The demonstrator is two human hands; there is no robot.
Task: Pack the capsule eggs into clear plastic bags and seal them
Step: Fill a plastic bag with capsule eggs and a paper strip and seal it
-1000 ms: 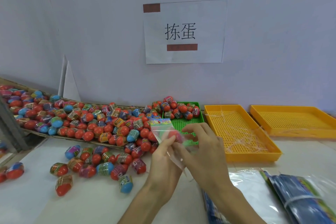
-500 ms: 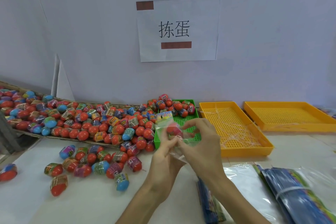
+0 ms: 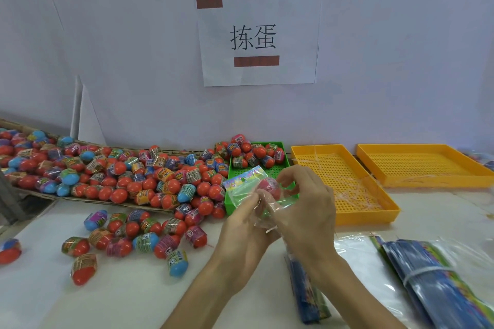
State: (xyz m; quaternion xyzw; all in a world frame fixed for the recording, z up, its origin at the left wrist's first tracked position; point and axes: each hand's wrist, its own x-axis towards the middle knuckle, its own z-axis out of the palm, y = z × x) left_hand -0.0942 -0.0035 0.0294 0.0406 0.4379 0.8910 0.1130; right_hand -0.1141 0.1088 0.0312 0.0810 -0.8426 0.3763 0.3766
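A red capsule egg [image 3: 270, 188] sits inside a clear plastic bag [image 3: 250, 189] with a colourful printed header, held tilted above the counter. Many more capsule eggs [image 3: 112, 171], red and blue with printed wrap bands, lie heaped to the left.

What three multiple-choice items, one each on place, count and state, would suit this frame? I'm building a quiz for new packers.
1. Where is the green tray?
A. left of both yellow trays
B. between them
C. right of both

2. How many yellow trays?
A. one
B. two
C. three

3. What do the hands hold?
A. nothing
B. a bagged egg
C. a tray

Key:
1 A: it lies left of the near yellow tray and far yellow tray.
2 B: two are visible.
3 B: left hand and right hand pinch the clear bag round a red egg.
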